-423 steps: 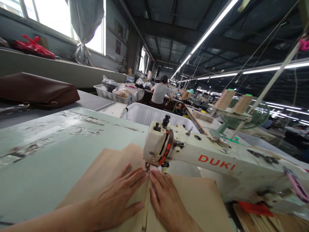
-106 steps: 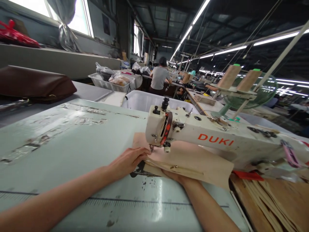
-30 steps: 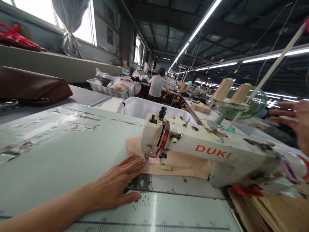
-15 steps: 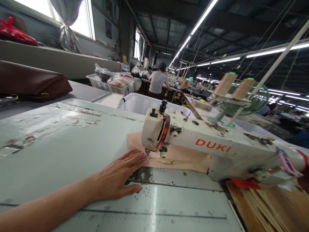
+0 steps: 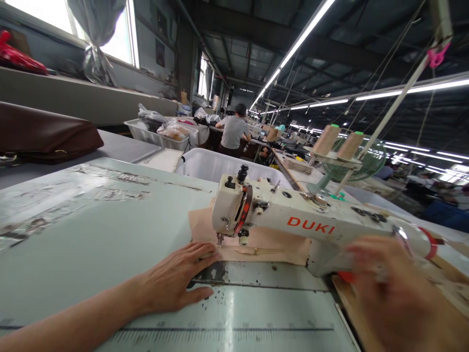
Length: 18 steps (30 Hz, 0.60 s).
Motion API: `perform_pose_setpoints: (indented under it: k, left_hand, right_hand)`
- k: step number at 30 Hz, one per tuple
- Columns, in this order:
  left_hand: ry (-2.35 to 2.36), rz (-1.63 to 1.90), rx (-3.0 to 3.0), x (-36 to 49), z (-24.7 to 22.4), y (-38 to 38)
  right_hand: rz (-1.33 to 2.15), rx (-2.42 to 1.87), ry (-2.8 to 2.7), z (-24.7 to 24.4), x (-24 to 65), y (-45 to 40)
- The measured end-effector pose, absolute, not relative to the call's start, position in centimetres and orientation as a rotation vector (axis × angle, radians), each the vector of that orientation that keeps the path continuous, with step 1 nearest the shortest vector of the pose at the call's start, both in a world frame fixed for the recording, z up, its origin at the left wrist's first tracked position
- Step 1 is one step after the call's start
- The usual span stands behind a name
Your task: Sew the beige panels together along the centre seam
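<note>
A white sewing machine [image 5: 271, 210] marked DUKI stands over a light pink fabric piece [image 5: 282, 254], which has a zipper with a small metal pull [image 5: 255, 251]. My left hand [image 5: 176, 276] lies flat, its fingertips on the fabric's left edge beside the needle and its thumb stretched out on the table. At the right, blurred by motion, my right hand [image 5: 395, 288] is raised in front of the machine's arm; what its fingers hold, if anything, cannot be made out.
A brown leather bag [image 5: 47, 134] lies at the far left. Behind the machine are a white bin [image 5: 198, 164], thread cones [image 5: 325, 141] and a green fan [image 5: 370, 156]. A person [image 5: 234, 129] sits farther back. Brown pieces lie at the lower right.
My right hand has come into view at the right. My left hand stays on the fabric by the needle. The whole view has shifted slightly.
</note>
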State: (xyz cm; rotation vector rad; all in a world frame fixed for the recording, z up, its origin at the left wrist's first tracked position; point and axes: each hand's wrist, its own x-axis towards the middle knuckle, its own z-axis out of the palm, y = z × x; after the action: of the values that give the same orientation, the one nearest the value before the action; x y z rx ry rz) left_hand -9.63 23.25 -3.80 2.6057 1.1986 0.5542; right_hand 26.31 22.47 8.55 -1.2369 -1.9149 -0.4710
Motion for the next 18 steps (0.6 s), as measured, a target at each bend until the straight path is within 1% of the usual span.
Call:
perform_pose_setpoints:
  k: [1,3,5,7,11,18]
  left_hand:
    - [1.208,0.541,2.605,-9.6,-3.8,23.2]
    - [1.209,0.523,2.61,-9.5,-3.8,23.2]
    - [1.195,0.521,2.616,-9.5,-3.7,23.1]
    - [1.195,0.529,2.613,-9.5,-3.8,23.1]
    - [1.236,0.514,2.586,-9.9,-4.2,23.1]
    - [1.225,0.525,2.601,-9.9,-3.6,23.4]
  right_hand:
    - [-0.363,-1.071,-2.106,6.7,23.1,22.7]
    - [-0.118,-0.933,-2.433,2.9,17.8,24.0]
    - [-0.037,-0.908,-2.553,-0.6,14.6,25.9]
    - [-0.017,-0.923,-2.617,-3.0,13.5,27.5]
    - [-0.035,-0.979,-2.634,-5.2,14.0,28.6]
    - [-0.18,-0.912,-2.579,-6.5,14.0,28.8]
